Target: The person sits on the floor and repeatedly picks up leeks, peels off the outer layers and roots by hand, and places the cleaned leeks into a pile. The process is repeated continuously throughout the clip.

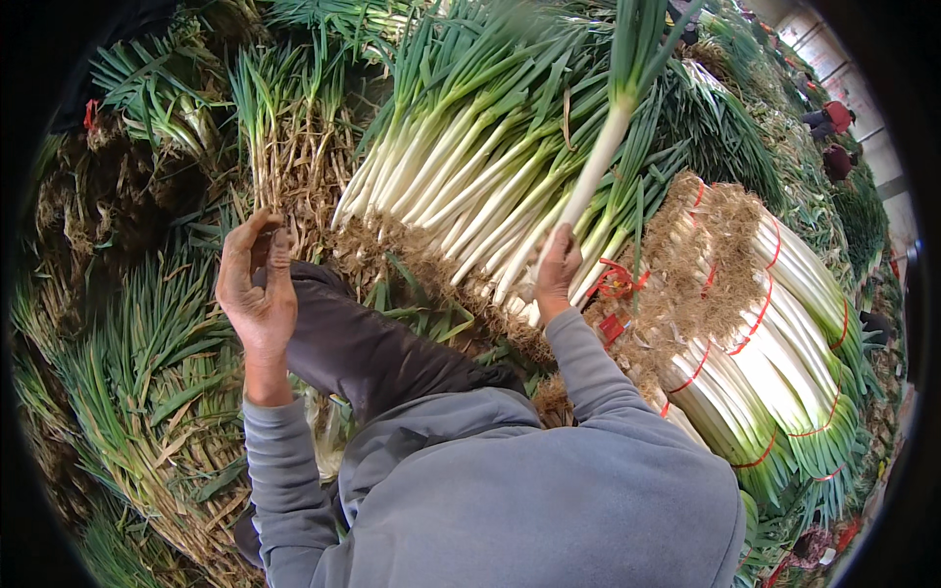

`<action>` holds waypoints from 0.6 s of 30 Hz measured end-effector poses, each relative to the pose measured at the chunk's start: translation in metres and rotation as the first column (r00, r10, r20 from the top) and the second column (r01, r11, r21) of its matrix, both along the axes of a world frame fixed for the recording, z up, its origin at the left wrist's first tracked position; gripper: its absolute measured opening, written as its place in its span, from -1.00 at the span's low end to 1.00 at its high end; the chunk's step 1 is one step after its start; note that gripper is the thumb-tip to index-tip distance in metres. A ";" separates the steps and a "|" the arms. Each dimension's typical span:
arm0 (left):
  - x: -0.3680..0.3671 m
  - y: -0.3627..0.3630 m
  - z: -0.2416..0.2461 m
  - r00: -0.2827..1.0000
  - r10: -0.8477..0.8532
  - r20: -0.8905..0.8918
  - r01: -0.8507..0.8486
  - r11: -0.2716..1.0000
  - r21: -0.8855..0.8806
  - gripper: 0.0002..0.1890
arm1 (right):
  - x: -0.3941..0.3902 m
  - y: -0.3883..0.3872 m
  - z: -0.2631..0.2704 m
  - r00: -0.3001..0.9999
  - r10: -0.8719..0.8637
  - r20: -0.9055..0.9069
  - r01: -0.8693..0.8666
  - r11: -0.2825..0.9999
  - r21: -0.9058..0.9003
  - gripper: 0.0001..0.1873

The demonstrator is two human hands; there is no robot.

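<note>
My right hand (pixel 558 270) grips the white shank of a large Welsh onion (pixel 599 158) near its lower end, tilted with its green leaves pointing up and away. Under and beside it lies a row of clean white Welsh onions (pixel 441 180), with brown roots (pixel 397 239) towards me. On the left, my left hand (pixel 259 283) is raised above my dark trouser leg (pixel 353 338). Its fingers are curled, the thumb stands apart from them, and I see nothing held. Just beyond it are unpeeled Welsh onions (pixel 290 140) with dry brown skins.
Bundles of white onions (pixel 786 345) tied with red bands are stacked at my right, roots inward. Loose red ties (pixel 616 279) lie beside them. Unpeeled onions (pixel 147 382) cover the ground at left. Other people (pixel 834 117) are at the far upper right.
</note>
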State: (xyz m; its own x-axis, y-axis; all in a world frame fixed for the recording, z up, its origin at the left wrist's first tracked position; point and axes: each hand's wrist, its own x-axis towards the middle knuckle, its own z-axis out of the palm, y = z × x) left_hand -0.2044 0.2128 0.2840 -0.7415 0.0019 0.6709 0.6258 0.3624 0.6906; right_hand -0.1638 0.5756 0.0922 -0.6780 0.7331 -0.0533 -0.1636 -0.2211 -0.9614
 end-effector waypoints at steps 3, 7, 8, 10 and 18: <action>0.000 -0.022 -0.023 0.994 0.058 0.090 -0.061 0.998 0.034 -0.74 | 0.012 0.047 -0.065 0.972 -0.136 0.192 0.151 0.986 -0.065 -0.50; 0.004 -0.055 -0.059 0.974 0.180 0.140 -0.182 0.983 0.001 -0.77 | 0.043 0.085 -0.140 0.768 -0.292 0.571 0.278 0.954 0.113 -0.40; 0.007 -0.062 -0.068 0.955 0.246 0.167 -0.246 0.969 -0.022 -0.79 | 0.056 0.084 -0.154 0.717 -0.371 0.591 0.334 0.926 0.177 -0.29; 0.012 -0.074 -0.083 0.930 0.294 0.221 -0.294 0.955 -0.032 -0.79 | 0.071 0.085 -0.175 0.722 -0.348 0.597 0.445 0.896 -0.015 -0.40; 0.022 -0.092 -0.104 0.882 0.396 0.255 -0.405 0.914 -0.018 -0.84 | 0.076 0.116 -0.191 0.808 -0.245 0.536 0.401 0.895 -0.195 -0.50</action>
